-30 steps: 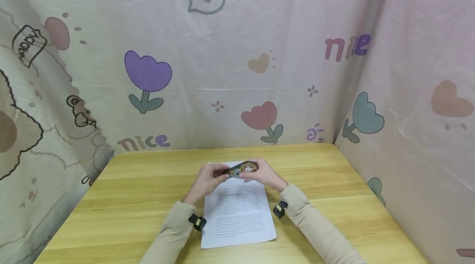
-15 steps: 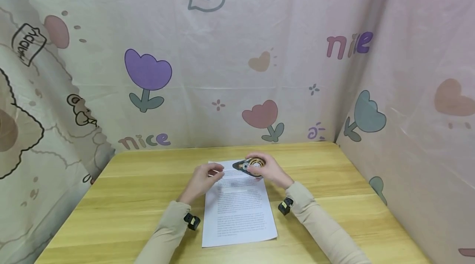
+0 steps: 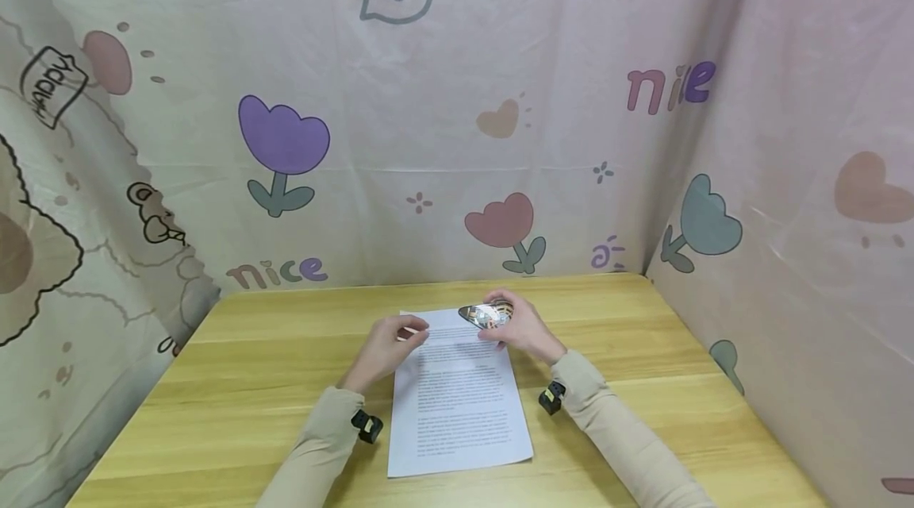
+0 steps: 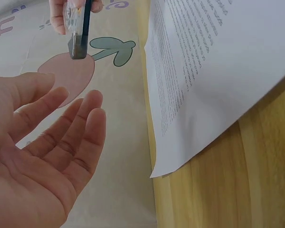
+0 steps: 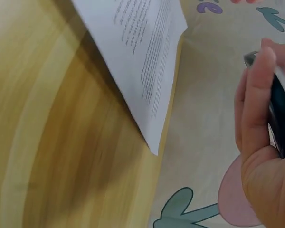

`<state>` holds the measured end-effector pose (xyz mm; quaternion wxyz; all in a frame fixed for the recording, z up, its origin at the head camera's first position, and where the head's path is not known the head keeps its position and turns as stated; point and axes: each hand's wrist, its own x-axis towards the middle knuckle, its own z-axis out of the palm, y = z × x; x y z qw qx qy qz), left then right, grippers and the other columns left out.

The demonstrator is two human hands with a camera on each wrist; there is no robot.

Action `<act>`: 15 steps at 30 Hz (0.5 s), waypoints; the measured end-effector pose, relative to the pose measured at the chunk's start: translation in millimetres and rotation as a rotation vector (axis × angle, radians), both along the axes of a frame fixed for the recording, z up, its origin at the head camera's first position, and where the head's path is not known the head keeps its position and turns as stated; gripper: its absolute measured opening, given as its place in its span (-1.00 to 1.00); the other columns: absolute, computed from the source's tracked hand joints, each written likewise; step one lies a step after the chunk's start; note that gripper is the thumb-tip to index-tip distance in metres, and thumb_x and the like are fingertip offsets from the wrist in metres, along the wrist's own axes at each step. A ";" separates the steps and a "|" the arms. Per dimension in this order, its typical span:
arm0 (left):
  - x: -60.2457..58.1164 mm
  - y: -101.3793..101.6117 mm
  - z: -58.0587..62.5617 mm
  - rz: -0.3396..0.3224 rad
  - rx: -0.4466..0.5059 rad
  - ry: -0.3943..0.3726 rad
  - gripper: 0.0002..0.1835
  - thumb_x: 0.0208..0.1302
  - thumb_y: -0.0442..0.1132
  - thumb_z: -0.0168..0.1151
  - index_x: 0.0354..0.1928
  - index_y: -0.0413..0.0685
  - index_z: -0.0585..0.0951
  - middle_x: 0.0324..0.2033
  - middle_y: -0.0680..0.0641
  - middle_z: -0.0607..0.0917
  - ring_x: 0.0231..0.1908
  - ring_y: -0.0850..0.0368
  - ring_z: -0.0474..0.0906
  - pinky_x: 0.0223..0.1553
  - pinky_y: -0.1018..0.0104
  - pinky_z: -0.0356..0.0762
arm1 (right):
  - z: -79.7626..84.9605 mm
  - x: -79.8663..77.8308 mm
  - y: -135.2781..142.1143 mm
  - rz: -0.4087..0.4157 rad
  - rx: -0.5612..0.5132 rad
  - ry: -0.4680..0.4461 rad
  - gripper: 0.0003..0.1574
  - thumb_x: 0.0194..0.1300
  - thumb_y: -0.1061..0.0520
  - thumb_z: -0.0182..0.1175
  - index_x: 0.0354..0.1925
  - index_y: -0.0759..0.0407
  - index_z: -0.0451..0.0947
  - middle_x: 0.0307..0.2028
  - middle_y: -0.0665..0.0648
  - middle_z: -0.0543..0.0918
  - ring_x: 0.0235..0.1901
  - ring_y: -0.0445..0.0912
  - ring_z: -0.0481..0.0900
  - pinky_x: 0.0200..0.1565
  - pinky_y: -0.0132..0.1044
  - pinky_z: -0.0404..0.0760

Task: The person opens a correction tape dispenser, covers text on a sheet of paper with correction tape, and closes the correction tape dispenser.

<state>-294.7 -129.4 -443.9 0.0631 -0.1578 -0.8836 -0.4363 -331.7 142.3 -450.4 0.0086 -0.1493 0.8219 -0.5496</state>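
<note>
My right hand (image 3: 517,327) grips a correction tape dispenser (image 3: 484,315) with a clear body and orange-and-white reels inside. It is held over the upper part of a printed sheet of paper (image 3: 457,405), its narrow tip towards the left. In the right wrist view, the thumb and fingers wrap the dispenser's dark edge (image 5: 280,109). My left hand (image 3: 385,348) hovers at the sheet's upper left edge, apart from the dispenser. The left wrist view shows its fingers (image 4: 88,137) loosely bent with nothing between them.
The sheet lies on a wooden table (image 3: 257,381). A patterned cloth (image 3: 400,95) hangs behind the table and along both sides. Each sleeve carries a small black camera, one at the left wrist (image 3: 367,426) and one at the right wrist (image 3: 552,397).
My left hand has let go of the dispenser's tip and drawn back left. My right hand has carried the dispenser to the right and tilted it. The sheet stays in place.
</note>
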 end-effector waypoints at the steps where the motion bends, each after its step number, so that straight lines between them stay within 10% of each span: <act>1: 0.1 -0.2 0.2 -0.001 0.000 0.001 -0.85 0.30 -0.22 0.29 -0.13 -0.03 0.72 -0.18 0.00 0.76 -0.21 0.12 0.65 -0.17 0.23 0.65 | 0.0 -0.3 1.1 -0.019 0.016 0.014 -0.19 -0.14 0.22 0.56 0.13 0.09 0.50 -0.14 0.30 0.60 -0.38 -0.02 0.62 -0.47 0.12 0.70; 15: 1.2 -3.4 1.6 -0.014 0.004 -0.011 -0.85 0.30 -0.23 0.29 -0.14 -0.07 0.72 -0.20 -0.02 0.76 -0.22 0.10 0.66 -0.20 0.27 0.64 | -1.6 -5.7 29.9 -0.177 0.344 0.110 -0.31 -0.04 -0.04 0.44 0.10 0.10 0.59 -0.18 0.12 0.69 -0.32 -0.11 0.56 -0.30 -0.32 0.55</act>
